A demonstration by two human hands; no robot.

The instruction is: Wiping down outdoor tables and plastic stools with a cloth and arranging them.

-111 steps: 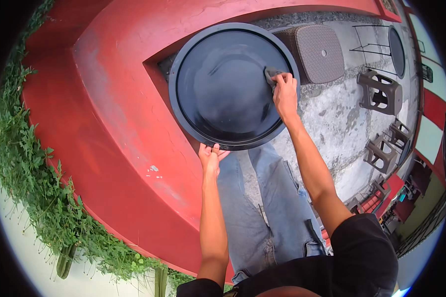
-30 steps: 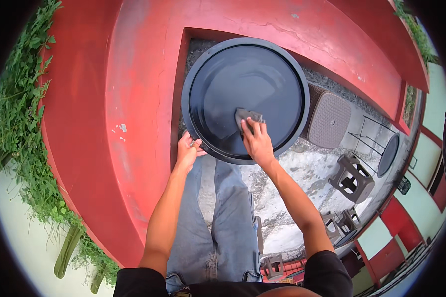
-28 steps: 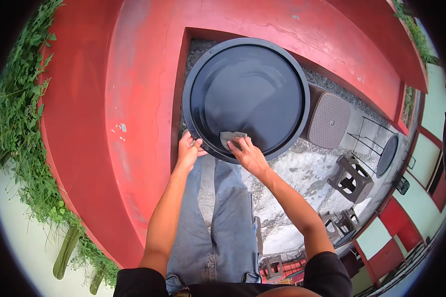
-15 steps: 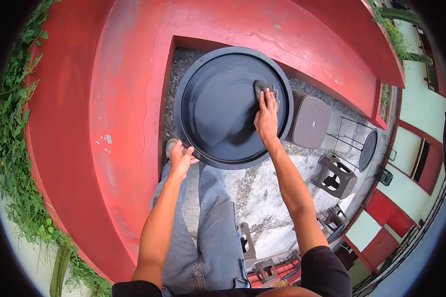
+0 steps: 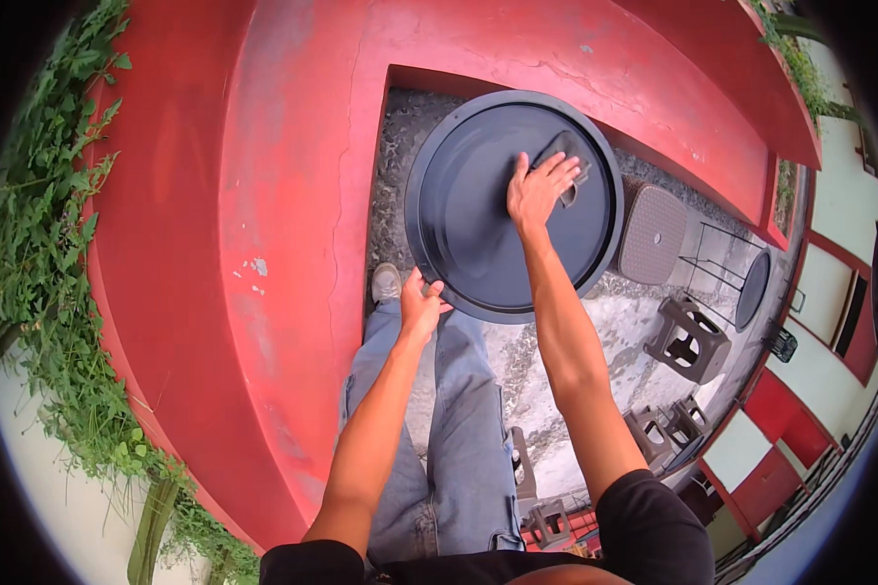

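A large round black tray (image 5: pixel 478 214) with a raised rim is in front of me, above the ground. My left hand (image 5: pixel 421 307) grips its near left rim, thumb on top and fingers curled beneath. On the tray's right side lies a dark grey cloth (image 5: pixel 570 190), partly under my right hand (image 5: pixel 541 195). That hand presses the cloth flat against the surface, its fingers stretched out over it. What bears the tray's weight underneath is hidden.
A low red wall (image 5: pixel 283 195) borders the tray on the left and far side. To the right stand a brown woven-pattern stool (image 5: pixel 652 234), a round-topped wire stand (image 5: pixel 753 291) and several plastic stools (image 5: pixel 688 341). Green plants (image 5: pixel 44 244) line the far left.
My right hand has wiped across the tray toward its far side, and the cloth is now spread more under the fingers. My left hand keeps its hold on the rim. The view has shifted.
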